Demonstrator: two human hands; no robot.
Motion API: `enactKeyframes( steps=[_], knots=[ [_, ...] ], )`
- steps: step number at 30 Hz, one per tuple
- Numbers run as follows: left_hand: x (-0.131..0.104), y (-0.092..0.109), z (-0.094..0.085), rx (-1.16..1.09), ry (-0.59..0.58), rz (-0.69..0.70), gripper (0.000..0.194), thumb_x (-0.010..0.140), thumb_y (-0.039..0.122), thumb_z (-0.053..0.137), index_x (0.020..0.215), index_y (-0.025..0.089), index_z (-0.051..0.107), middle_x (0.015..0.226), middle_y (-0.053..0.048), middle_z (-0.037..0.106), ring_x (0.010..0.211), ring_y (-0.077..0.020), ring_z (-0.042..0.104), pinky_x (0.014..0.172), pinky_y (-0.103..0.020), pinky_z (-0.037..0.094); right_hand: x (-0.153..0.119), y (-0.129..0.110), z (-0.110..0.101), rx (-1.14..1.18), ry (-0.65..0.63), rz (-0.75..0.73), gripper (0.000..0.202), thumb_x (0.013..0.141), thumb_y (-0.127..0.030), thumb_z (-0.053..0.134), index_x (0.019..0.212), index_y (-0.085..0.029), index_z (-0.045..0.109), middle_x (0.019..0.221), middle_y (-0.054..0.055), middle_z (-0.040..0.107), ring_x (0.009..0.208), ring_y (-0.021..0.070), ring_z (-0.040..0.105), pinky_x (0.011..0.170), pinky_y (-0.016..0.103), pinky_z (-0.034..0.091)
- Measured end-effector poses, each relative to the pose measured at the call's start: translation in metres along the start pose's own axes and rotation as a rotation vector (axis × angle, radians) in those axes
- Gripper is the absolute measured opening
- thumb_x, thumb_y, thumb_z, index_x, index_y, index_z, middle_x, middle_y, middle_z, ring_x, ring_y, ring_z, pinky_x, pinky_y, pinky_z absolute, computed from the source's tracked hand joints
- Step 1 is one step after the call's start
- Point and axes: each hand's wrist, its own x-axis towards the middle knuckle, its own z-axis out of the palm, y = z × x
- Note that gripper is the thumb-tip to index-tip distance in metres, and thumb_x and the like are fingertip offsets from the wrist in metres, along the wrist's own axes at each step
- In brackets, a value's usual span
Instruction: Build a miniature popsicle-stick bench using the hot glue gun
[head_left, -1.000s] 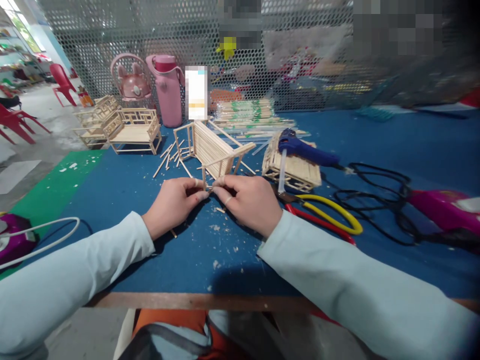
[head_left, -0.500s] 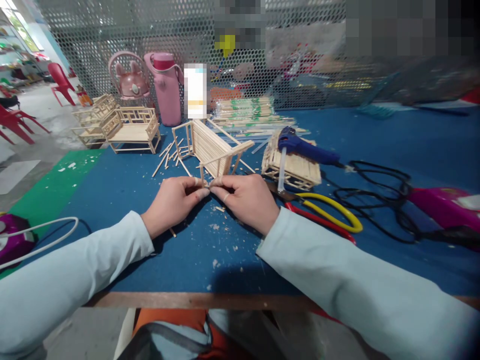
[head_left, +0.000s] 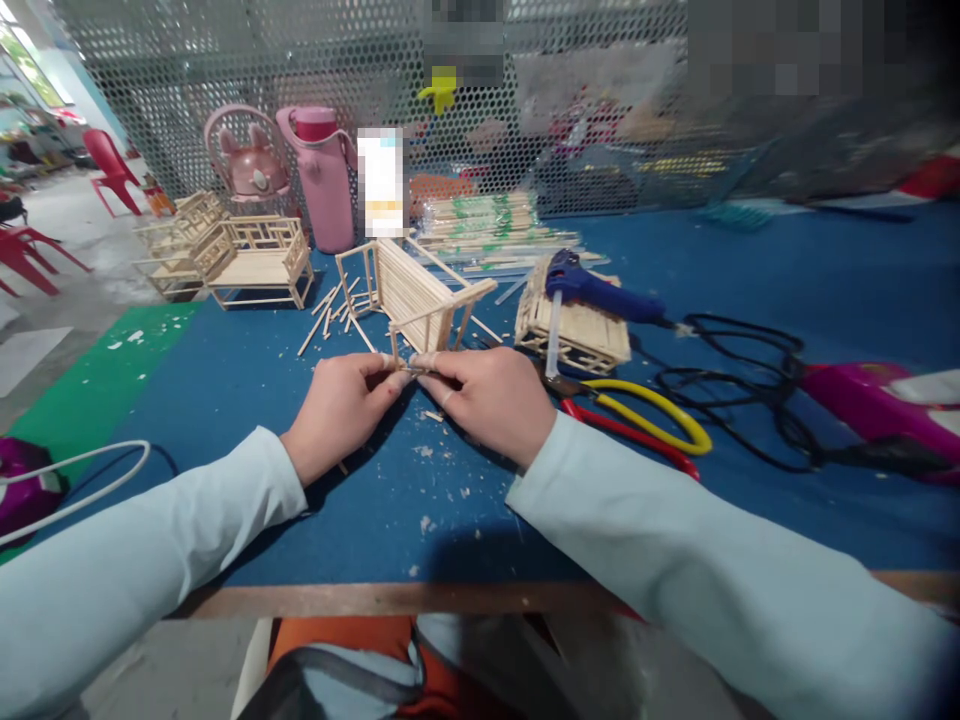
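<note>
Where hands [head_left: 420, 400] meet, blue mat [head_left: 247, 400] w/ wood chips.

Two hands [head_left: 341, 405] [head_left: 491, 400], perhaps four stick benches [head_left: 259, 262], one glue gun [head_left: 596, 290], one pink bottle [head_left: 322, 180]

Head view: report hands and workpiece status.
Left hand and right hand pinch one small stick together. Unfinished stick bench just behind. Cutters lie right.

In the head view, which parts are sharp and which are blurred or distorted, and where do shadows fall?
Head view: the left hand, right hand and the stick frame are sharp; the sleeves at the bottom edge stretch wide from lens distortion; the purple tool at right smears; pixelated blocks mask spots behind the mesh; soft shadows lie on the blue table under both wrists.
</note>
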Motion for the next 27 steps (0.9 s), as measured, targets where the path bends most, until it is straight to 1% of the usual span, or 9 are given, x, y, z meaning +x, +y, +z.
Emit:
enactKeyframes(
  steps=[3,6,8,12,18,22,27],
  knots=[
    [-0.0004,-0.0003,0.0002,-0.004,-0.007,0.003,0.025,0.086,0.031,0.055,0.089,0.016,0.074,0.072,-0.002,0.072,0.059,-0.0128,0.056,0.056,-0.022,0.038,0.0018,-0.0012,0.0017,-0.039,-0.038,-0.007,0.024,0.087,-0.03,0.053,0.095,-0.025,0.074,0.09,0.006,0.076,0.079,0.0209,0.069,0.065,0.029,0.042],
    [-0.0002,-0.0009,-0.0004,0.022,-0.015,-0.008,0.024,0.085,0.031,0.056,0.09,0.016,0.074,0.078,-0.003,0.075,0.063,-0.0145,0.06,0.059,-0.024,0.041,0.0031,-0.0028,0.002,-0.016,-0.059,0.019,0.023,0.087,-0.03,0.053,0.094,-0.024,0.074,0.09,0.006,0.076,0.082,0.0211,0.069,0.067,0.029,0.043],
    [0.0,-0.0012,-0.0015,0.02,-0.034,-0.017,0.021,0.084,0.029,0.057,0.091,0.017,0.074,0.085,-0.004,0.075,0.069,-0.0165,0.064,0.064,-0.025,0.045,0.0035,-0.0032,0.002,0.014,-0.066,0.038,0.022,0.087,-0.029,0.054,0.094,-0.023,0.075,0.09,0.005,0.076,0.083,0.0211,0.069,0.069,0.029,0.044],
    [0.0002,-0.0015,-0.0035,-0.022,-0.066,-0.034,0.02,0.083,0.023,0.06,0.097,0.019,0.073,0.094,-0.004,0.076,0.08,-0.0192,0.068,0.073,-0.028,0.048,0.0037,-0.0023,0.0032,0.094,-0.046,0.065,0.021,0.085,-0.027,0.056,0.094,-0.023,0.075,0.09,0.005,0.076,0.082,0.0211,0.069,0.071,0.03,0.046],
    [0.0006,-0.0016,-0.0028,-0.074,-0.068,-0.038,0.02,0.083,0.024,0.059,0.098,0.02,0.073,0.098,-0.003,0.075,0.086,-0.0206,0.069,0.08,-0.031,0.05,0.0035,-0.0019,0.0045,0.238,-0.001,0.111,0.02,0.083,-0.023,0.058,0.091,-0.024,0.076,0.088,0.004,0.076,0.078,0.0194,0.069,0.071,0.029,0.047],
    [0.0005,-0.0019,-0.0028,-0.085,-0.068,-0.048,0.021,0.083,0.024,0.06,0.098,0.018,0.073,0.096,-0.004,0.075,0.084,-0.0198,0.068,0.078,-0.03,0.05,0.0027,-0.0013,0.0052,0.279,0.003,0.123,0.019,0.082,-0.022,0.059,0.091,-0.024,0.076,0.086,0.002,0.076,0.076,0.0175,0.069,0.07,0.028,0.047],
    [0.0004,-0.0016,-0.0021,-0.082,-0.049,-0.019,0.025,0.082,0.031,0.059,0.096,0.016,0.073,0.084,-0.003,0.076,0.071,-0.0166,0.065,0.066,-0.025,0.048,0.0031,-0.0005,0.0066,0.252,0.007,0.104,0.02,0.082,-0.023,0.059,0.09,-0.025,0.076,0.085,0.002,0.076,0.075,0.0164,0.068,0.07,0.026,0.046]
  ],
)
